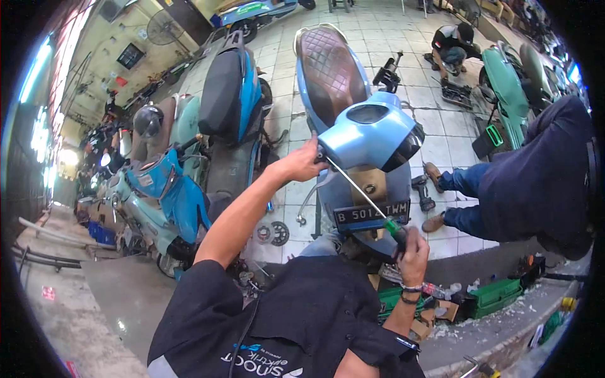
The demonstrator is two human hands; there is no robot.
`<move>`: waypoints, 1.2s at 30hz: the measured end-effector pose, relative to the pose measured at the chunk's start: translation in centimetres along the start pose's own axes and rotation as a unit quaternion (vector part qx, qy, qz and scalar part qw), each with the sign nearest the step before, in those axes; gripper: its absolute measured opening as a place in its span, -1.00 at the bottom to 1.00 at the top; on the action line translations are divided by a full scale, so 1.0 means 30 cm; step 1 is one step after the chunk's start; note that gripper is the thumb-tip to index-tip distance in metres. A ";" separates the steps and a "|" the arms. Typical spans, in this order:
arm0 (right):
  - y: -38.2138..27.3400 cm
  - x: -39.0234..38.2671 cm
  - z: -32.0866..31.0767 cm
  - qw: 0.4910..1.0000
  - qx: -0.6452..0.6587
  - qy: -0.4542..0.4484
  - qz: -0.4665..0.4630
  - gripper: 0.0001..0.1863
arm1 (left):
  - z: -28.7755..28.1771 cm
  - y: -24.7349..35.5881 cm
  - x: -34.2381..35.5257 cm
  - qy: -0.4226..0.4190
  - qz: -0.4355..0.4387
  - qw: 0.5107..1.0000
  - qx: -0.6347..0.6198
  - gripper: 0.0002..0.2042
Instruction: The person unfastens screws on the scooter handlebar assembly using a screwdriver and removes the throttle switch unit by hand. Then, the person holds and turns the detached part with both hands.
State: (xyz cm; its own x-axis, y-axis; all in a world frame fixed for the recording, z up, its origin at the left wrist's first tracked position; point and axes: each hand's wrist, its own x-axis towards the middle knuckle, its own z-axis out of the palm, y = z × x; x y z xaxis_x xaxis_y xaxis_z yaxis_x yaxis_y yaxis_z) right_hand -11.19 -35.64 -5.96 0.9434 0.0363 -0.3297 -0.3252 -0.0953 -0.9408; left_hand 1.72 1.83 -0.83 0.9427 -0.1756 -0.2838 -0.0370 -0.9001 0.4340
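My left hand [304, 160] grips the left end of a glossy light-blue handlebar cover [365, 126] on a scooter, fingers partly hidden around a dark fitting. My right hand [411, 255] is closed on a green-and-black screwdriver [395, 231], held low in front of the scooter. The long silver shaft runs up and left to the fitting beside my left fingers; whether the tip touches it is hard to tell. Below the cover sit a dark plate [343, 214] and the front panel [337, 183]. A brown quilted seat [324, 69] lies behind the cover.
Scooters stand left [230, 94] and right [507, 94]. A person in dark clothing [529, 183] stands close at my right; another crouches farther back [450, 47]. A drill [423, 192], toothed metal discs [277, 233] and a bent lever [305, 208] are nearby. Green cases [495, 296] line a step below.
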 end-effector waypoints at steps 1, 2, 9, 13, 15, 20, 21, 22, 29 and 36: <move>0.013 0.011 -0.014 0.993 -0.013 -0.036 0.111 -0.70 | -0.005 0.018 -0.006 -0.001 -0.012 1.000 -0.008 -0.01; 0.034 -0.020 -0.016 0.998 -0.059 0.018 0.026 -0.73 | -0.006 0.027 -0.015 -0.003 -0.026 1.000 -0.016 -0.02; -0.132 -0.120 0.068 0.989 0.092 0.047 -0.107 -0.68 | 0.051 -0.011 -0.014 0.021 -0.029 0.999 0.026 -0.04; -0.015 -0.067 0.011 0.963 -0.164 0.127 -0.169 -0.70 | 0.041 -0.035 0.020 0.064 0.038 0.997 -0.010 -0.46; -0.132 -0.102 0.022 0.981 -0.019 0.071 -0.178 -0.79 | 0.005 0.015 0.034 0.041 0.081 0.994 -0.055 -0.48; 0.054 -0.031 0.041 0.934 0.339 0.043 -0.105 -0.61 | -0.006 0.007 0.071 -0.001 0.000 1.000 0.018 -0.55; 0.139 -0.013 0.039 0.928 0.354 0.054 -0.099 -0.61 | -0.002 -0.042 0.081 -0.014 0.004 0.999 0.033 -0.55; 0.207 -0.009 0.029 0.912 0.327 0.191 -0.155 -0.64 | 0.006 -0.078 0.079 0.009 0.000 0.999 0.033 -0.57; 0.391 -0.017 0.221 0.898 0.391 0.173 -0.098 -0.66 | 0.001 0.084 0.036 -0.047 -0.055 0.997 0.029 -0.63; 0.248 0.312 0.961 0.899 0.430 -0.074 0.023 -0.70 | -0.018 -0.028 0.087 -0.051 -0.062 0.996 -0.024 -0.73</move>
State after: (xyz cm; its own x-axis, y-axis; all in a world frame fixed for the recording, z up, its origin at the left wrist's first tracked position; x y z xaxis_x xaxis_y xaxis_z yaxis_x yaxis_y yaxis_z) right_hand -6.67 -7.33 -18.29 0.9290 0.1902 -0.3174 -0.3546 0.7030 -0.6165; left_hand 4.40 2.35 -1.48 0.8999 -0.1060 -0.4231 0.0966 -0.8975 0.4302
